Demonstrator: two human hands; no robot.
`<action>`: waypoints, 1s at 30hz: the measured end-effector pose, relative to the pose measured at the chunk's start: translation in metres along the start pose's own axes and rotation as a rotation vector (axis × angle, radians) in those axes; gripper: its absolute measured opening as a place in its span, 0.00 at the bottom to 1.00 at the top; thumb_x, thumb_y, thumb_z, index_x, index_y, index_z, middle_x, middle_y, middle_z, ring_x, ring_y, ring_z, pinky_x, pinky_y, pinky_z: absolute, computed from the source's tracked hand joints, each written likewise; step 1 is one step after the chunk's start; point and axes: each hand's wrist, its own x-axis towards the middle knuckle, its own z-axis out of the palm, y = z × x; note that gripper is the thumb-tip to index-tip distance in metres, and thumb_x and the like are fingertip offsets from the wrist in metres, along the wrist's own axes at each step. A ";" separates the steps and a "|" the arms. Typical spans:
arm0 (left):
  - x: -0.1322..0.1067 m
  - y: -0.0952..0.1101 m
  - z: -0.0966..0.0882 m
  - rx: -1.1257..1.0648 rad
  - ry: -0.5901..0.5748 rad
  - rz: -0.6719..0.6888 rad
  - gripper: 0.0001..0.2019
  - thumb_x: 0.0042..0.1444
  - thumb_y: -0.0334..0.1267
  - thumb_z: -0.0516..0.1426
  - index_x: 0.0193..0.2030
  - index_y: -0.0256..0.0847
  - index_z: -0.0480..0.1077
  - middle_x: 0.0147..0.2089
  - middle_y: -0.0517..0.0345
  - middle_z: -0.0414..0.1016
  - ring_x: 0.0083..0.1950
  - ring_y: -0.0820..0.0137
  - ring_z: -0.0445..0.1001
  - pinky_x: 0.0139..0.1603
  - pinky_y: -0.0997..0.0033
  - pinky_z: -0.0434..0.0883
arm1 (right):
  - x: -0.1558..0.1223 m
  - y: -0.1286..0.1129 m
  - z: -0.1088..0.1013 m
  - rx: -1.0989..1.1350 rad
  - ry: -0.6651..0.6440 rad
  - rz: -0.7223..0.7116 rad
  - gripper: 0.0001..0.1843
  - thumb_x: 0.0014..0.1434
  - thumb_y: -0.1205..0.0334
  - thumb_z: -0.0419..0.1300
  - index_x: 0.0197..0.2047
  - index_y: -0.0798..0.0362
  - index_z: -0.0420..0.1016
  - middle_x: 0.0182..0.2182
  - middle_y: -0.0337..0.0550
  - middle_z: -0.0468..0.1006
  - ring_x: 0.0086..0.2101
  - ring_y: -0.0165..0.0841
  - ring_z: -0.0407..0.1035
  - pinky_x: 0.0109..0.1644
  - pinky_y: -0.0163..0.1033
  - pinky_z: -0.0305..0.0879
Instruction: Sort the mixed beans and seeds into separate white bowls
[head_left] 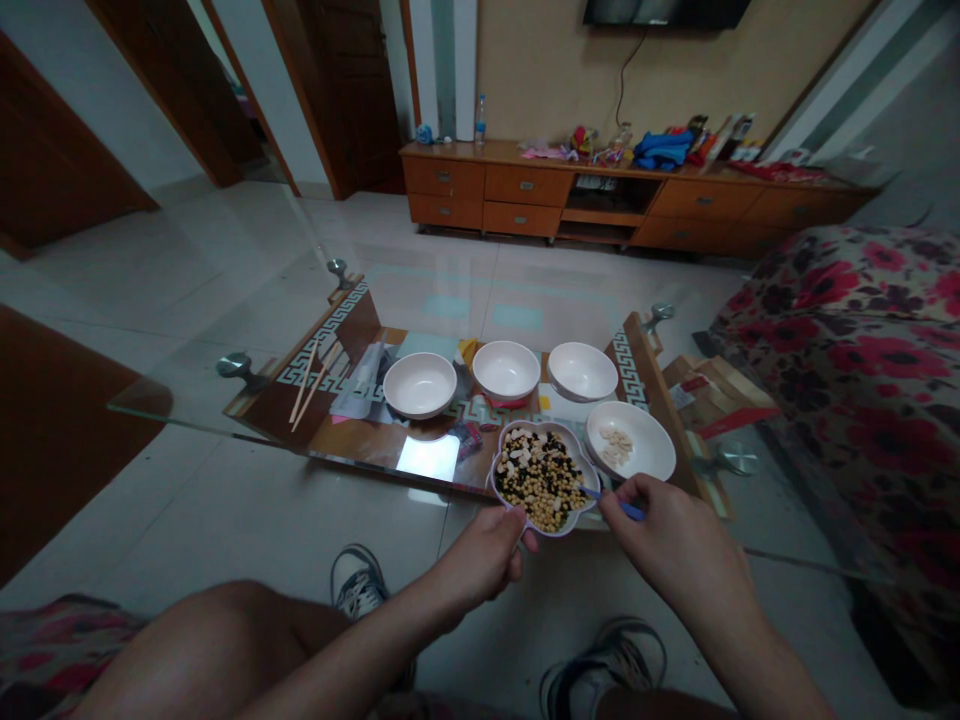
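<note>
At the lower centre of the frame, on the near edge of the glass desk (187, 400), stands a flower-shaped bowl (493, 480) filled with mixed beans (540, 478), black, yellow and pale ones together. The left hand (484, 555) comes up from below and its grip is closed on the bowl's near rim, with the thumb lying against the edge. The right hand (667, 535), just to the right of the bowl, has its grip pinched around a thin blue tool (611, 500), whose tip reaches over the right rim and touches the beans; what kind of tool it is cannot be told. Just beside the flower-shaped bowl, to the upper right, sits a white bowl (645, 440) holding a few white beans (616, 445). Farther up the frame three empty bowls stand in a row: the left bowl (419, 385), the middle bowl (506, 370) and the right bowl (583, 372), close to one another. A pair of chopsticks (311, 380) lies at the left end of the desk, well apart from the hands. Below the desk, at the bottom of the frame, two shoes (360, 590) rest on the tiled floor. A sofa (862, 350) with a red flower cover fills the right side, and a wooden cabinet (525, 185) runs along the far wall at the top.
</note>
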 end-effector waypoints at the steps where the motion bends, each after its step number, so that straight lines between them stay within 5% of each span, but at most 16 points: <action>1: 0.001 -0.001 0.000 -0.002 -0.001 0.003 0.26 0.59 0.65 0.44 0.34 0.42 0.65 0.14 0.70 0.57 0.12 0.78 0.46 0.14 0.78 0.45 | 0.000 0.000 0.001 0.001 -0.002 0.001 0.16 0.57 0.46 0.55 0.28 0.48 0.75 0.22 0.44 0.77 0.26 0.37 0.72 0.29 0.37 0.55; 24: -0.001 -0.002 0.001 0.011 -0.015 0.021 0.28 0.59 0.66 0.43 0.36 0.41 0.65 0.14 0.70 0.57 0.12 0.79 0.46 0.16 0.78 0.45 | -0.002 -0.004 0.001 0.100 0.019 -0.048 0.15 0.60 0.50 0.53 0.29 0.47 0.73 0.24 0.42 0.78 0.27 0.37 0.72 0.31 0.37 0.55; 30: 0.000 -0.003 0.000 0.004 -0.009 0.012 0.28 0.61 0.64 0.43 0.36 0.40 0.66 0.15 0.69 0.58 0.13 0.79 0.46 0.16 0.78 0.45 | -0.003 -0.006 -0.001 0.113 0.120 -0.053 0.15 0.60 0.48 0.54 0.30 0.47 0.74 0.24 0.41 0.78 0.26 0.36 0.72 0.30 0.37 0.55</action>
